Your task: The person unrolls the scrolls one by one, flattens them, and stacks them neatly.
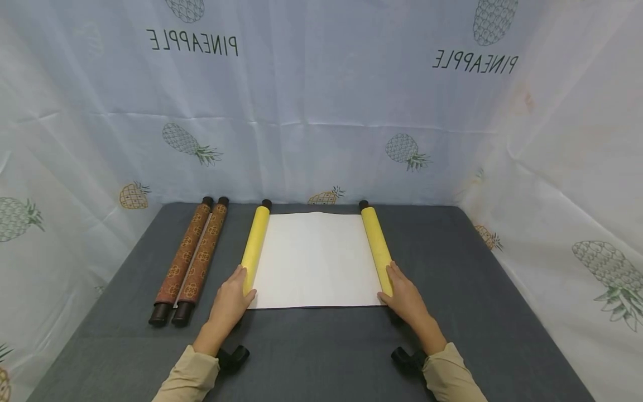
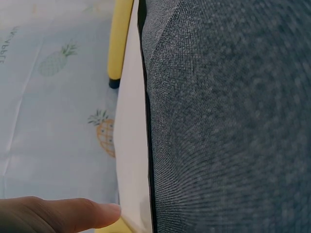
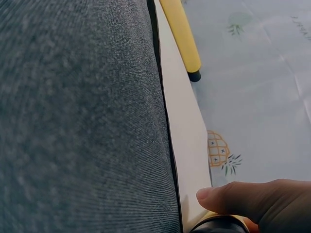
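Observation:
A hanging scroll point(image 1: 316, 259) lies partly unrolled on the dark cloth, its white sheet spread between two yellow rolls with black end knobs. My left hand point(image 1: 231, 296) grips the near part of the left yellow roll point(image 1: 256, 237), thumb over its inner side. Mirroring it, my right hand point(image 1: 406, 296) holds the near part of the right yellow roll point(image 1: 375, 237). In the left wrist view a thumb point(image 2: 97, 213) lies by the paper's edge. The right wrist view has the other thumb point(image 3: 218, 199) over the sheet, above a dark knob point(image 3: 221, 224). Most fingers are hidden.
Left of the scroll lie two brown patterned rolls point(image 1: 203, 257) with black knobs, side by side. A dark grey cloth point(image 1: 311, 357) covers the table. White curtains point(image 1: 301, 84) with pineapple prints hang behind it and on both sides.

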### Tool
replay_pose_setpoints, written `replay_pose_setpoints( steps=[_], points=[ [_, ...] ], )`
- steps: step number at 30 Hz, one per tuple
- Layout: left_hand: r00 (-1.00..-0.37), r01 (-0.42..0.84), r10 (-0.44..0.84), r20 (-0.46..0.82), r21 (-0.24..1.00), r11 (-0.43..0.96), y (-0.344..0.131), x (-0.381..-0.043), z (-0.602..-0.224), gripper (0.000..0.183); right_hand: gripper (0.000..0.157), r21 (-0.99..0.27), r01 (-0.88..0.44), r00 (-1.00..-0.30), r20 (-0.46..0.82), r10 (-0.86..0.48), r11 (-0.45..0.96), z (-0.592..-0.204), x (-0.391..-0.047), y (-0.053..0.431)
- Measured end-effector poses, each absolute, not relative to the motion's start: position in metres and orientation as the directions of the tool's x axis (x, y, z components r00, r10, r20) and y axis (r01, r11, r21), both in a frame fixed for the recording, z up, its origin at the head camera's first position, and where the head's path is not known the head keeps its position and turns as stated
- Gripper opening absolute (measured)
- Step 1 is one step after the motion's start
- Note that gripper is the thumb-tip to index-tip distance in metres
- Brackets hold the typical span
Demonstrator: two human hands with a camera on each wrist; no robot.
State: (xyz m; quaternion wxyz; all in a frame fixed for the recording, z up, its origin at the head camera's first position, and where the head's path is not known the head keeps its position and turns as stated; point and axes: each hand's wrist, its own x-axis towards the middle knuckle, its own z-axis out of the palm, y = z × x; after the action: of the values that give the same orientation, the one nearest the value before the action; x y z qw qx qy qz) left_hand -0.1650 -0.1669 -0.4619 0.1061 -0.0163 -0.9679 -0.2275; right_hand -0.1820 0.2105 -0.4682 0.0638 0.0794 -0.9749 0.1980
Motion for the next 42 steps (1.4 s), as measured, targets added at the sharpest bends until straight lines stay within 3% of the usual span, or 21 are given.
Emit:
replay_pose_setpoints(
  steps=[16, 25, 42],
  points=[
    [-0.969, 0.073, -0.044, 0.244, 0.448, 0.891, -0.173, -0.168, -0.463, 0.055, 0.077, -0.434, -0.104, -0.992, 0.105, -0.064, 0.895, -0.469, -0.184, 0.216],
    [-0.979, 0.018, -0.076, 0.191, 0.447, 0.894, -0.175, -0.169, -0.462, 0.059, 0.076, -0.446, -0.053, -0.998, 0.062, -0.029, 0.893, -0.469, -0.186, 0.219],
    [-0.982, -0.026, -0.111, 0.154, 0.47, 0.882, -0.182, -0.167, -0.46, 0.055, 0.065, -0.449, -0.076, -0.992, 0.12, -0.024, 0.89, -0.467, -0.184, 0.223]
  ],
)
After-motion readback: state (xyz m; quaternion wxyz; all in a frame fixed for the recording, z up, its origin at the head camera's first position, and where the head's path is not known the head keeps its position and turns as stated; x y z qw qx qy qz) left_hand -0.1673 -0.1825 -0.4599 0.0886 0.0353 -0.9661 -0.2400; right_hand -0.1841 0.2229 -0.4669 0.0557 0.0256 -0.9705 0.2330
